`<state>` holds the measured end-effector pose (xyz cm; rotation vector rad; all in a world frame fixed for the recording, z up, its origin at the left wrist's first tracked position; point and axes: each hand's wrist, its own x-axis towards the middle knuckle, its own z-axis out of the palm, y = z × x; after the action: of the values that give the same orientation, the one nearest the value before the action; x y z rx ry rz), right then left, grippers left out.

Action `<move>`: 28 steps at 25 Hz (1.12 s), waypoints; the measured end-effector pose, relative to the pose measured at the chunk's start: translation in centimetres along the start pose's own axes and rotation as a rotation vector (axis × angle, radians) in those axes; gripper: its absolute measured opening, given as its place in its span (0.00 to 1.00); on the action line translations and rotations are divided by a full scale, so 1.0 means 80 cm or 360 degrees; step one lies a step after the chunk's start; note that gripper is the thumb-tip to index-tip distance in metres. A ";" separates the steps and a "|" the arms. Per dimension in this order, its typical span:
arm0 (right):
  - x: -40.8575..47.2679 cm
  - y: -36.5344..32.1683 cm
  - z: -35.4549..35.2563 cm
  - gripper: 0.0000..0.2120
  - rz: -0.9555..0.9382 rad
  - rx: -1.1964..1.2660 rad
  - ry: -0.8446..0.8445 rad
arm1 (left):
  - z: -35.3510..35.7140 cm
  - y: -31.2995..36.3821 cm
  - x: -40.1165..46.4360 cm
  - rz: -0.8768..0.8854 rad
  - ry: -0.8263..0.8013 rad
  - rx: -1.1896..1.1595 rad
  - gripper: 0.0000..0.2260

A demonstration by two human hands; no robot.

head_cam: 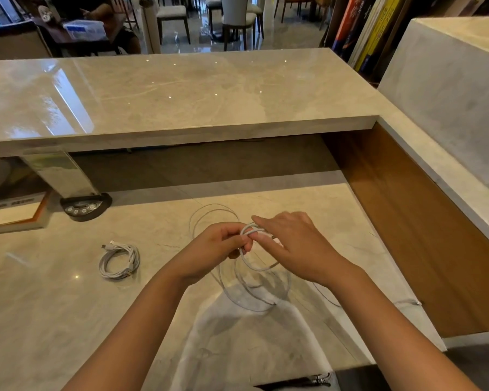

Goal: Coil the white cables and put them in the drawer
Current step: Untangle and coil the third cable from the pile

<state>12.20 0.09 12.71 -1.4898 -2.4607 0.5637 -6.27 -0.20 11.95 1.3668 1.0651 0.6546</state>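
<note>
Head view: coiled cable (119,261) lies left of hands, near round base (86,206).

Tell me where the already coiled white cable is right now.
In the head view, the coiled white cable lies flat on the marble desk, left of the left hand and in front of the black button base.

I am standing behind what looks like a reception desk in a lobby or café-like hall. A raised marble counter (181,91) fronts my lower desk (54,292). Beyond it lie a polished floor (203,32) and dining chairs (172,18) at tables. Books (370,29) stand on a shelf at far right.
</note>
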 end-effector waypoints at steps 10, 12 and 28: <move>-0.007 0.004 -0.010 0.09 0.0373 0.2059 -0.0060 | 0.001 0.002 -0.001 0.0192 0.0344 0.0462 0.09; -0.009 0.006 -0.003 0.09 0.0332 0.1936 0.0039 | 0.004 0.000 0.001 0.0196 0.0409 0.0504 0.09; 0.003 0.008 0.012 0.09 0.0187 0.1227 0.0759 | 0.016 0.011 0.009 -0.0232 0.0177 -0.0647 0.14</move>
<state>12.25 0.37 11.60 -1.2432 -1.5364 0.9140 -4.62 -0.03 12.52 0.9026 1.0403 0.7960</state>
